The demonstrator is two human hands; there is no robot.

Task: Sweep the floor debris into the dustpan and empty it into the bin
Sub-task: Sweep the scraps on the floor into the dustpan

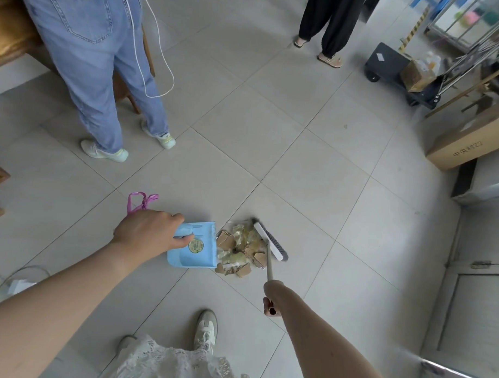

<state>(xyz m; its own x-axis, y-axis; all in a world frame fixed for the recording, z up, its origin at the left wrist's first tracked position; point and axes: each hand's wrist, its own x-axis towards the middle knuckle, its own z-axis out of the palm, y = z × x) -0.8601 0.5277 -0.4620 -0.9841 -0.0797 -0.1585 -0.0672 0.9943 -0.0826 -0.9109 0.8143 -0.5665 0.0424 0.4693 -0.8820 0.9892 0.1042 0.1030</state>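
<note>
We push the debris (240, 248) toward the dustpan (196, 257).
Our left hand (149, 230) grips it steady; our right hand (271, 301) holds the broom (270, 242) behind.

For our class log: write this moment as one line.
left hand: grips light-blue plastic dustpan | right hand: grips grey-bristled broom | cardboard-and-plastic debris pile: at dustpan mouth

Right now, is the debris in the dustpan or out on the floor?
Out: the debris lies piled on the tiles between the dustpan and the broom.
</note>
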